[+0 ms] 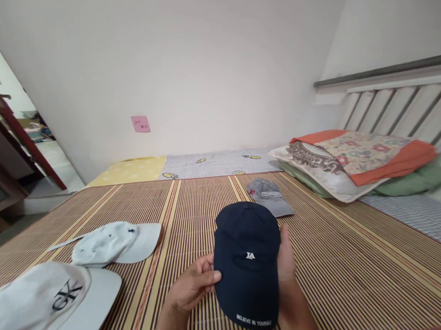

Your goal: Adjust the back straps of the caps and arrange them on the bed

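Observation:
A navy baseball cap (247,235) is held up over the striped bamboo mat, its brim pointing down toward me. White letters mark its front, and more white lettering runs along the brim edge. My left hand (195,281) pinches the cap's left edge, thumb on top and fingers beneath. On the other side, my right hand (287,262) supports the cap; its fingers are mostly hidden behind the crown. Just beyond the navy cap lies a grey cap (267,194), partly covered by it in this view.
Left on the bamboo mat (188,222) lie a pale cap with a small dark logo (116,241) and a white cap with black letters (51,294). Pillows (354,157) are stacked at the right by the slatted headboard (404,108). A wall (210,76) stands behind the bed.

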{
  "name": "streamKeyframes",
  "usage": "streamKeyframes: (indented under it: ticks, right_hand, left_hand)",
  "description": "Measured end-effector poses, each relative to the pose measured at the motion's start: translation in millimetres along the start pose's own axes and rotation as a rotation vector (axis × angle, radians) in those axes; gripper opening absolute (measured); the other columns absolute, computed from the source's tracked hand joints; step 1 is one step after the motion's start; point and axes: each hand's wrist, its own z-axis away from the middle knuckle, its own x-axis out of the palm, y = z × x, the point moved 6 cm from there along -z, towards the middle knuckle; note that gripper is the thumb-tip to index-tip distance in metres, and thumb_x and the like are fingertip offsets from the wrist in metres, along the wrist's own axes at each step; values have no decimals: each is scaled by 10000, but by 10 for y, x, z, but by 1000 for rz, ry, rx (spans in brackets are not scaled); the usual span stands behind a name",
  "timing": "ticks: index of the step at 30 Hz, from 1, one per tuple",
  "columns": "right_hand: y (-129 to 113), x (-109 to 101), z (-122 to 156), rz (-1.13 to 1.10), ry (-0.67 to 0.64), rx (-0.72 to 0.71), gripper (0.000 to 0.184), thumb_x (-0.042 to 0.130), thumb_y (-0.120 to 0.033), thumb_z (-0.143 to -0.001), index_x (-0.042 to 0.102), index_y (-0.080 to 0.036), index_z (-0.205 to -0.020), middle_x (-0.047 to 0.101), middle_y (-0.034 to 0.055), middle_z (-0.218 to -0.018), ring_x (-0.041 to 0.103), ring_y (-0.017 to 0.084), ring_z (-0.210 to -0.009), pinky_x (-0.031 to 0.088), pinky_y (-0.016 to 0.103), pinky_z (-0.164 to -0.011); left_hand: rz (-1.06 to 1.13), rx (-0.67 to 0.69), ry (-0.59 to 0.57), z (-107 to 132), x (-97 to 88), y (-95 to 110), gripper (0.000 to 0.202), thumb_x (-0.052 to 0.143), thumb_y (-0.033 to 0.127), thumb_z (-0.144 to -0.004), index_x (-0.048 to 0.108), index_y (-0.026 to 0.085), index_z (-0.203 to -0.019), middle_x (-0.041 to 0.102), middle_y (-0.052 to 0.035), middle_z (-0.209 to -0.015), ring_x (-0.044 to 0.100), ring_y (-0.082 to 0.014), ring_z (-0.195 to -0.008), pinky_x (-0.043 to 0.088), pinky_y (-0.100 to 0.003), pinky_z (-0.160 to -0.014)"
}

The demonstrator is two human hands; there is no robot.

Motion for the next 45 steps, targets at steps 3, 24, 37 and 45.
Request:
streamKeyframes:
  ticks: [3, 24, 37, 45]
  right_hand:
    - [-81, -50, -57, -13, 58, -119, 805, 432, -887, -860, 734, -277, -1290, 768, 103, -1290, 556, 374, -1401, 377, 633, -1172]
    - [269, 31, -228, 169, 79, -23, 323, 937, -386, -740, 745, -151, -850, 792, 49, -810, 724, 163, -698, 564, 256, -615]
    - [285, -143, -253, 108, 145, -73, 214, 908, -278, -782, 724, -170, -807, 767, 38, -811, 697, 159, -714, 543, 260, -607]
    - [265, -179, -274, 37, 247, -90, 245, 950, -239, -720, 721, -174, -780, 769, 18, -811, 706, 145, -713, 548, 250, -619]
  left_hand:
    - [7, 51, 0, 16, -13, 77, 407, 853, 265, -827, 756, 158, -1208, 823, -130, -1093, 788, -253, -1001, 614, -274, -824]
    - [234, 262, 522, -11, -472, 162, 400, 900, 181, -769, 724, 186, -1128, 810, -47, -1072, 727, -128, -783, 547, -189, -631]
    - [314, 186, 646, -4, -616, 89, 208, 742, 57, -824, 702, 142, -1010, 721, 14, -746, 641, -88, -566, 538, -188, -554]
    - [332, 103, 777, 42, -679, 61, 227, 517, 135, -1012, 623, 110, -1211, 782, -132, -1036, 764, -168, -816, 572, -234, -645]
